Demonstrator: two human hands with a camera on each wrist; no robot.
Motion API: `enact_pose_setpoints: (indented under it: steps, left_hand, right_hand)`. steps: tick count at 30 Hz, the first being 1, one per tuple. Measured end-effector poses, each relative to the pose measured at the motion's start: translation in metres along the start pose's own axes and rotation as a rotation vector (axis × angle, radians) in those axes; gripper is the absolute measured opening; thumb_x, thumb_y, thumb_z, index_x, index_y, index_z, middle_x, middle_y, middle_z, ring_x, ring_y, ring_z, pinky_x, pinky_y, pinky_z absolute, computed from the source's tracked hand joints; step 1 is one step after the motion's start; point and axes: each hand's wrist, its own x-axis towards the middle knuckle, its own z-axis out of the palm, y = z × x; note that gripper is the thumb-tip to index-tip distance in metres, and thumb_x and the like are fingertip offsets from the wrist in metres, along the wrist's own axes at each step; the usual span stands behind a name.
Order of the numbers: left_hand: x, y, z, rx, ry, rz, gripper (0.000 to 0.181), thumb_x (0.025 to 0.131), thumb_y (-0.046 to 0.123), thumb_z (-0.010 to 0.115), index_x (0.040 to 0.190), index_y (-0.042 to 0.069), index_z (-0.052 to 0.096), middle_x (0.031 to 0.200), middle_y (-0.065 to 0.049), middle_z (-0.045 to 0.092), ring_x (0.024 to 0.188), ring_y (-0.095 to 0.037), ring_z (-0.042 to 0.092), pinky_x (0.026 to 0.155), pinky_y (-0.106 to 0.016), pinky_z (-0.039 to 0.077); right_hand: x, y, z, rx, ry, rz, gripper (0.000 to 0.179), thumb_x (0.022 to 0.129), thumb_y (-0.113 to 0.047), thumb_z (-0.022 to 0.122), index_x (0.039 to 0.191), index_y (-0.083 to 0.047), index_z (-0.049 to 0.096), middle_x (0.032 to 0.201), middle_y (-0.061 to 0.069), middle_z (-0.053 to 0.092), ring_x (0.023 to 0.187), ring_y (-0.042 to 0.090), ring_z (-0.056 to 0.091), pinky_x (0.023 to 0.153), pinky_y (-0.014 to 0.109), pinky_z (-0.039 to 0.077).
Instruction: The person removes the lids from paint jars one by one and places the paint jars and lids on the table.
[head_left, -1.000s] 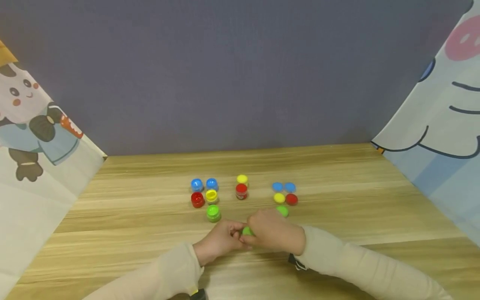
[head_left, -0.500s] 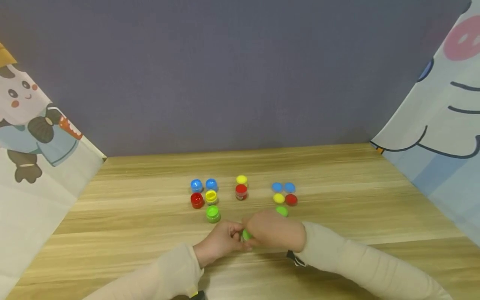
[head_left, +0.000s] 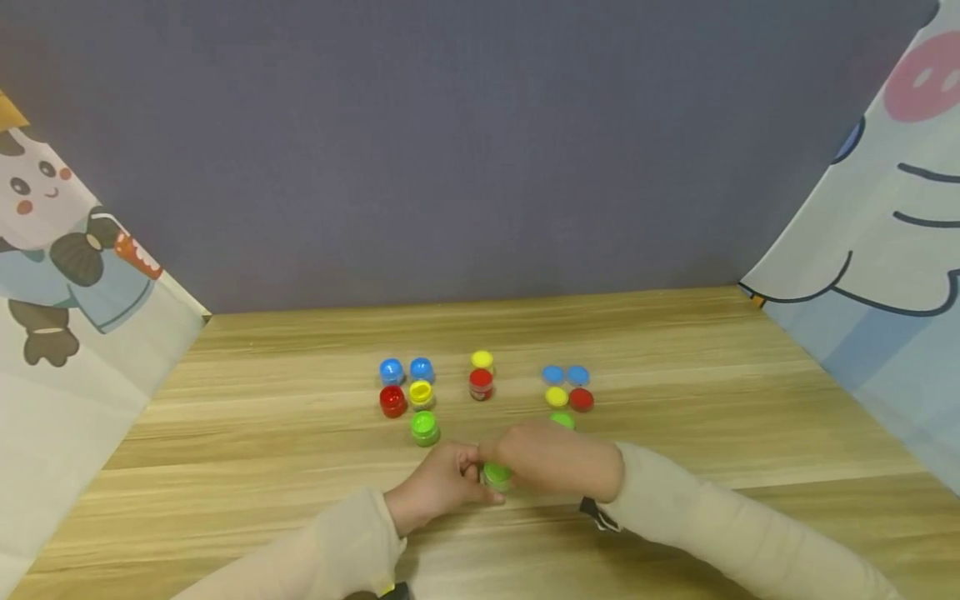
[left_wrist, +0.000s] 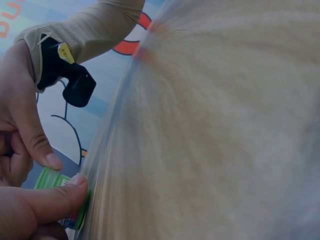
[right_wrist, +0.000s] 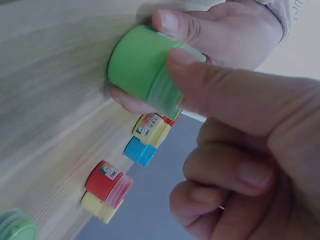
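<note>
A small green paint jar (head_left: 497, 477) stands low over the table between both hands in the head view. My left hand (head_left: 441, 483) grips its body, with thumb and finger on opposite sides. My right hand (head_left: 558, 458) reaches over from the right with its thumb on the translucent lid end; its other fingers are curled and partly hidden. Up close in the right wrist view, the jar's green body (right_wrist: 140, 65) lies between the left thumb and a left finger. Part of the jar (left_wrist: 47, 178) and its label show in the left wrist view, beneath the right fingertip.
Uncapped jars stand left: two blue (head_left: 391, 372), a red (head_left: 392, 402), a yellow (head_left: 422, 396) and a green (head_left: 424, 429). Capped yellow (head_left: 482, 361) and red (head_left: 481, 385) jars stand in the middle. Loose lids (head_left: 556, 397) lie right, the green lid (head_left: 562, 421) partly behind the right hand.
My right hand has turned at the jar and its wrist has shifted slightly right, leaving more of the green top in sight. The left hand keeps its grip in nearly the same place.
</note>
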Motion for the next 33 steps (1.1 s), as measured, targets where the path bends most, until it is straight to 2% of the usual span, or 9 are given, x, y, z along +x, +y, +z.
enact_pose_setpoints:
  steps: [4, 7, 9, 14, 19, 27, 33]
  left_hand:
    - [0.000, -0.001, 0.000, 0.005, -0.001, 0.005, 0.033, 0.069, -0.001, 0.078, 0.101, 0.003, 0.070, 0.051, 0.004, 0.043, 0.047, -0.006, 0.034, 0.042, -0.016, 0.026]
    - [0.000, -0.001, -0.001, 0.011, -0.008, 0.012, 0.039, 0.069, -0.002, 0.077, 0.107, 0.002, 0.069, 0.052, 0.004, 0.042, 0.047, -0.005, 0.034, 0.043, -0.016, 0.027]
    - [0.001, -0.002, -0.001, 0.016, -0.010, 0.017, 0.041, 0.069, -0.002, 0.077, 0.109, 0.002, 0.068, 0.053, 0.005, 0.042, 0.048, -0.005, 0.035, 0.044, -0.015, 0.029]
    - [0.003, -0.002, 0.000, 0.035, -0.003, 0.015, 0.037, 0.070, 0.001, 0.078, 0.106, 0.005, 0.070, 0.053, 0.005, 0.043, 0.050, -0.005, 0.037, 0.047, -0.014, 0.032]
    - [0.004, -0.002, 0.000, 0.033, -0.001, -0.002, 0.037, 0.070, 0.002, 0.079, 0.106, 0.009, 0.071, 0.053, 0.004, 0.044, 0.050, -0.006, 0.037, 0.047, -0.014, 0.033]
    - [0.005, -0.002, -0.001, 0.041, -0.006, 0.003, 0.035, 0.070, 0.002, 0.079, 0.104, 0.010, 0.072, 0.052, 0.004, 0.043, 0.049, -0.006, 0.036, 0.047, -0.014, 0.032]
    - [0.004, -0.003, 0.000, 0.019, -0.016, 0.013, 0.039, 0.069, -0.002, 0.077, 0.106, 0.006, 0.070, 0.053, 0.004, 0.045, 0.049, -0.005, 0.037, 0.045, -0.014, 0.031]
  right_hand:
    - [-0.001, 0.002, 0.002, -0.007, 0.013, -0.023, 0.024, 0.080, -0.003, 0.070, 0.099, -0.017, 0.065, 0.070, -0.008, 0.057, 0.055, 0.001, 0.044, 0.051, 0.014, 0.040]
    - [-0.002, 0.001, 0.005, 0.046, 0.037, 0.023, 0.017, 0.082, -0.013, 0.069, 0.097, -0.014, 0.063, 0.065, -0.009, 0.052, 0.052, 0.001, 0.041, 0.047, 0.014, 0.038]
    - [-0.002, -0.001, 0.008, 0.069, 0.079, 0.083, 0.016, 0.084, -0.024, 0.069, 0.090, -0.012, 0.061, 0.061, -0.009, 0.046, 0.049, 0.002, 0.039, 0.044, 0.016, 0.036]
    - [-0.001, -0.005, 0.014, 0.003, 0.178, 0.226, 0.041, 0.085, -0.045, 0.065, 0.063, -0.014, 0.048, 0.052, -0.007, 0.036, 0.044, 0.005, 0.032, 0.038, 0.019, 0.029]
    - [0.001, -0.008, 0.017, -0.035, 0.169, 0.293, 0.052, 0.085, -0.049, 0.063, 0.052, -0.017, 0.038, 0.047, -0.008, 0.029, 0.040, 0.005, 0.027, 0.036, 0.019, 0.023]
    - [0.002, -0.007, 0.017, -0.057, 0.143, 0.302, 0.052, 0.085, -0.049, 0.062, 0.052, -0.017, 0.038, 0.047, -0.007, 0.030, 0.041, 0.006, 0.028, 0.036, 0.019, 0.024]
    - [0.002, -0.007, 0.015, -0.013, 0.125, 0.280, 0.043, 0.083, -0.041, 0.065, 0.055, -0.017, 0.043, 0.050, -0.007, 0.038, 0.042, 0.005, 0.033, 0.036, 0.018, 0.028]
